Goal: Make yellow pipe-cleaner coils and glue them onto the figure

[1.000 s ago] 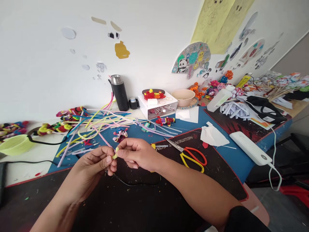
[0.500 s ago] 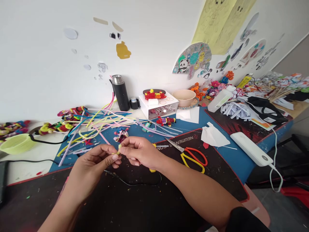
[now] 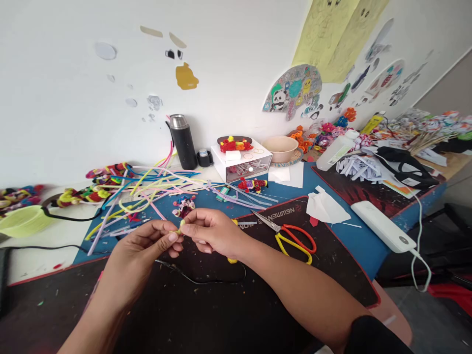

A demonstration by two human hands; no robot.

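Observation:
Over the dark mat, my left hand pinches a short yellow pipe cleaner between thumb and forefinger. My right hand meets it fingertip to fingertip, pinching the same yellow piece from the other side; most of the piece is hidden by the fingers. Just behind the hands lies a small fuzzy multicoloured figure. Scissors with one red and one yellow handle rest to the right of my right hand. A yellow object shows partly from under my right wrist.
Loose pipe cleaners in several colours spread behind my left hand. A black thermos, a white drawer box and a beige bowl stand along the wall. To the right lie a crumpled tissue and a white power bank with cable.
My hands keep the same pinch on the yellow pipe cleaner, with only a slight shift of the fingertips. The whole view has moved a little.

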